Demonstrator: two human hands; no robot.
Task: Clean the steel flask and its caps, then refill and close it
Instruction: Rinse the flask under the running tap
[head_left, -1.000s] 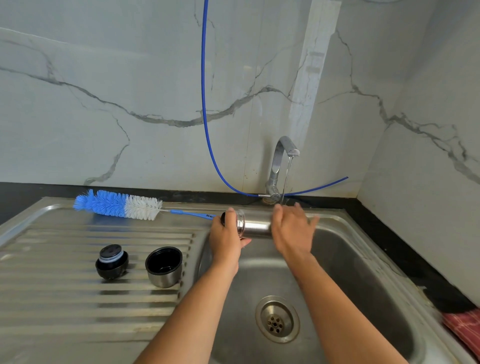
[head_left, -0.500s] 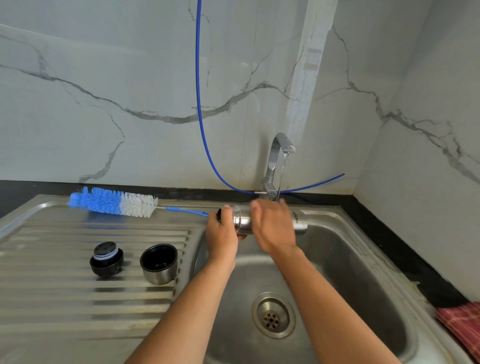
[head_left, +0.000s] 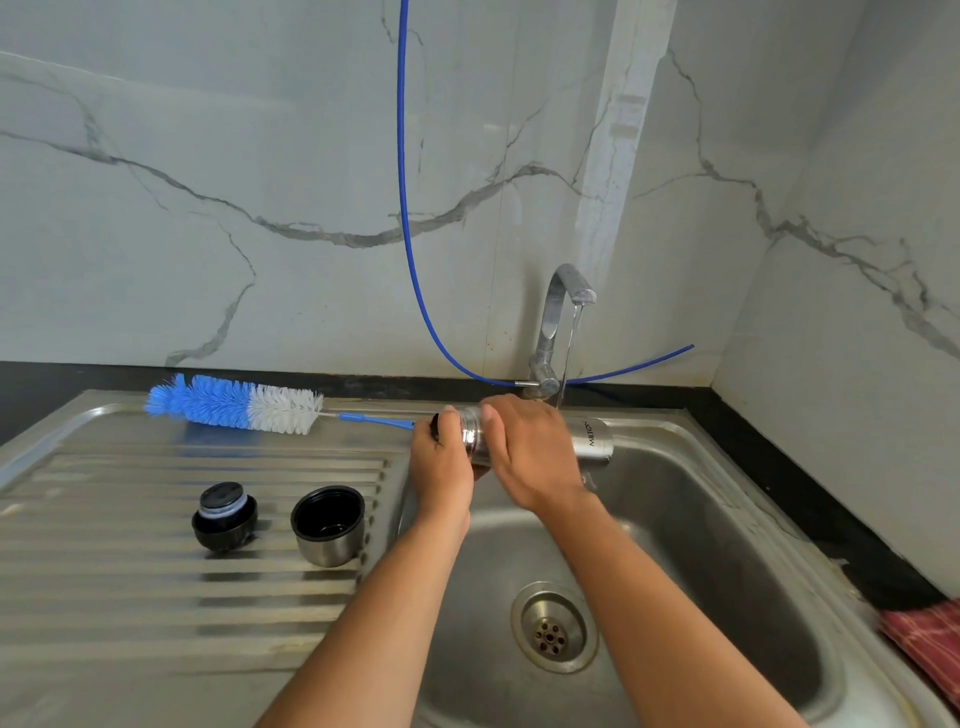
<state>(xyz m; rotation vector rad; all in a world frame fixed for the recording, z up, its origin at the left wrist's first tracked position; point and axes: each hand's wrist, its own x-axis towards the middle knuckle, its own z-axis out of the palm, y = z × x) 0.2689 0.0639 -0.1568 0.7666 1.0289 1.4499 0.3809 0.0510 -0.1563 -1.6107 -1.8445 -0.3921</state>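
Right hand (head_left: 524, 457) slid left along steel flask (head_left: 592, 439), fingers wrapping it, left hand (head_left: 441, 467) gripping neck

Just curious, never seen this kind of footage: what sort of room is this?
Most likely a home kitchen, at the sink. A steel sink with a ridged draining board, a running tap and marble-look wall tiles all suggest it.
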